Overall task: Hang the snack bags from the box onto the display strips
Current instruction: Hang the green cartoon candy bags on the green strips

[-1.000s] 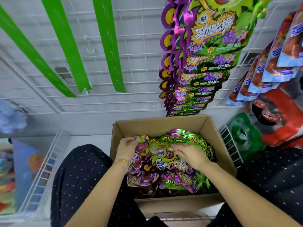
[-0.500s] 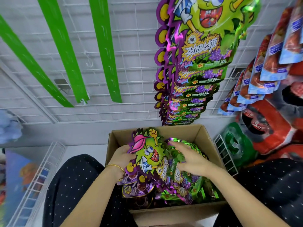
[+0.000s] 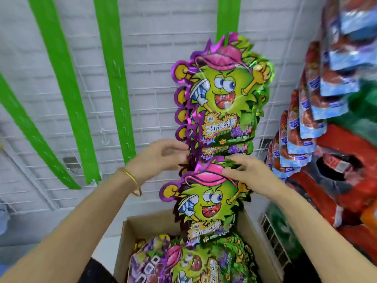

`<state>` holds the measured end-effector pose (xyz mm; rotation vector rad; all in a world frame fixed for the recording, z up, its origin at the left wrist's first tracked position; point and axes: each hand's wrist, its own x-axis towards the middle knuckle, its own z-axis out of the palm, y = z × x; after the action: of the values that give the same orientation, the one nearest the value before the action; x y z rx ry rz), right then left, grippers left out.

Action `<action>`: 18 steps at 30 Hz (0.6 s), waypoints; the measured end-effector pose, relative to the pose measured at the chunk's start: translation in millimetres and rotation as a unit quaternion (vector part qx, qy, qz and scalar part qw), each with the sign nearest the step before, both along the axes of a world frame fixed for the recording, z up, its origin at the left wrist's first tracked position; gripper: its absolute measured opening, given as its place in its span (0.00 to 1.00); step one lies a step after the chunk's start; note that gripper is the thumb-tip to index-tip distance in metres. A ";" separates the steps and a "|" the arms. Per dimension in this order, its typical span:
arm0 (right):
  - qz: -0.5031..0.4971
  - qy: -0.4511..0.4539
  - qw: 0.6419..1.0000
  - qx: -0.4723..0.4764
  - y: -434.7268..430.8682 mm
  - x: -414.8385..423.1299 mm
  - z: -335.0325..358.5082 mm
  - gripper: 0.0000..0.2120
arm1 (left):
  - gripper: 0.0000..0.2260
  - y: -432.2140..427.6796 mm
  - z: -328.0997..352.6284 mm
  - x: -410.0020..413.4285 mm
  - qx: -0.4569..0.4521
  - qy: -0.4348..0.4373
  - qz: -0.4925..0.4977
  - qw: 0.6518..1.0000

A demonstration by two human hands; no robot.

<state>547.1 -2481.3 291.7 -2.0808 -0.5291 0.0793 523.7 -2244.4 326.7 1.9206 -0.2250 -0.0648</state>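
A green and purple cartoon snack bag hangs upright above the cardboard box. My right hand pinches its pink top edge. Directly above it, a stack of the same snack bags hangs on a green display strip. My left hand, with a gold bangle on the wrist, curls its fingers round the left edge of that stack's lower bags. Several more bags lie in the box.
Two bare green strips hang on the white wire grid wall to the left. Red and blue snack packs hang at the right, with red bags below them. A small wire rack stands beside the box.
Both hands have risen out of the box with one bag, up to the bottom of the hanging stack. The camera has tilted upward.
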 end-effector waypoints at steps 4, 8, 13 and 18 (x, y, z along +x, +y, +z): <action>-0.051 -0.094 0.991 0.084 -17.9 21.9 80.4 0.05 | 0.14 -27.1 97.6 51.7 -0.033 -0.191 0.136 0.972; -0.088 -0.220 0.967 0.095 -14.0 54.6 149.1 0.07 | 0.15 -53.2 171.2 90.9 0.048 -0.317 0.226 0.920; -0.137 -0.341 0.930 -0.007 -0.6 88.3 200.1 0.11 | 0.11 -59.9 204.3 109.7 0.100 -0.341 0.249 0.901; -0.175 -0.365 0.914 -0.011 3.5 108.0 221.9 0.11 | 0.09 -62.7 210.2 105.3 0.125 -0.365 0.241 0.890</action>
<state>655.1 -2477.9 513.7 -2.1568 -0.5768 -0.9374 629.0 -2307.1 536.9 2.1294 -0.2357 1.0210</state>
